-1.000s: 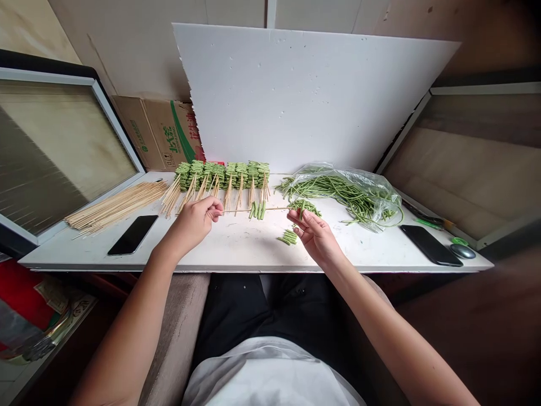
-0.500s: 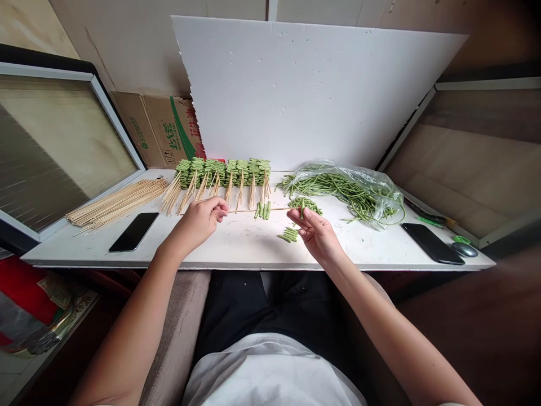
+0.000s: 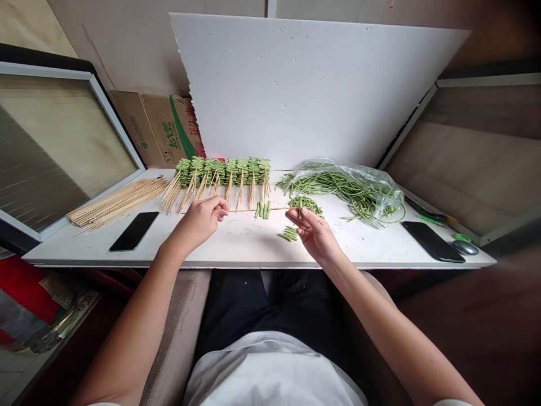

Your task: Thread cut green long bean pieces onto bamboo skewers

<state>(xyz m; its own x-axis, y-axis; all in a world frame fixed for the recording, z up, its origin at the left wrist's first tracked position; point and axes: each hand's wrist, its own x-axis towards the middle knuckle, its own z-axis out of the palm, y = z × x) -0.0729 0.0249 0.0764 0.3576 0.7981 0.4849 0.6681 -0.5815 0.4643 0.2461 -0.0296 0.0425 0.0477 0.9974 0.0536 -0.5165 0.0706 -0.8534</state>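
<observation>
My left hand (image 3: pixel 206 217) is closed around a thin wooden skewer (image 3: pixel 243 211), held level above the table. Several short green bean pieces (image 3: pixel 262 210) are threaded crosswise along its middle. At the skewer's right end, my right hand (image 3: pixel 313 225) pinches another bean piece (image 3: pixel 300 210) between thumb and fingers; whether the tip has pierced it is too small to tell. Just below and left of that hand lies a little group of cut bean pieces (image 3: pixel 288 233). Behind it sits a heap of cut pieces (image 3: pixel 310 205), partly hidden by the fingers.
Bundles of finished bean skewers (image 3: pixel 240 172) line the back, sticks forward. Bare skewers (image 3: pixel 118 202) and a phone (image 3: pixel 134 231) lie left. Long beans (image 3: pixel 338 187) spill from a clear bag at right, near another phone (image 3: pixel 433 241). A white foam board (image 3: pixel 316 90) stands behind.
My right hand and its bean piece have shifted very slightly left along the skewer. The left hand stays in place.
</observation>
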